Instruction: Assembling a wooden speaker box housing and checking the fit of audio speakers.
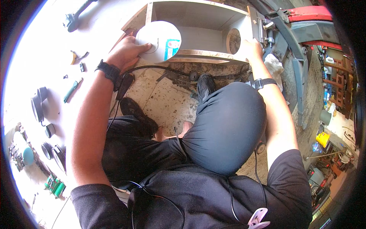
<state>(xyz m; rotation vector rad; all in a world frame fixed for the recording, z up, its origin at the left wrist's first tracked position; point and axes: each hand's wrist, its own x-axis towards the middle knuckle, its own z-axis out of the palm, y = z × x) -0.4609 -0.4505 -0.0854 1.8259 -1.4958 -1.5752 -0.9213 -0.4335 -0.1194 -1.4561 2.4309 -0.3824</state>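
My left hand (127, 50) is closed on a white round disc (154, 32), with the thumb lying over its face. A blue, white and red label (173, 46) is stuck near the disc's right edge. Behind the disc stands a long open wooden box (213, 57), grey-white inside, its left end partly covered by the disc and hand. A round hole (233, 41) shows in a panel near the box's right end. My right hand (252, 49) grips that right end; its fingertips are partly hidden.
A black cable (160, 67) runs along the floor before the box. To the left lie a green-handled tool (72, 90), black round parts (38, 104) and a green item (59, 187). At right stand a red and grey metal frame (310, 13) and a yellow container (322, 139).
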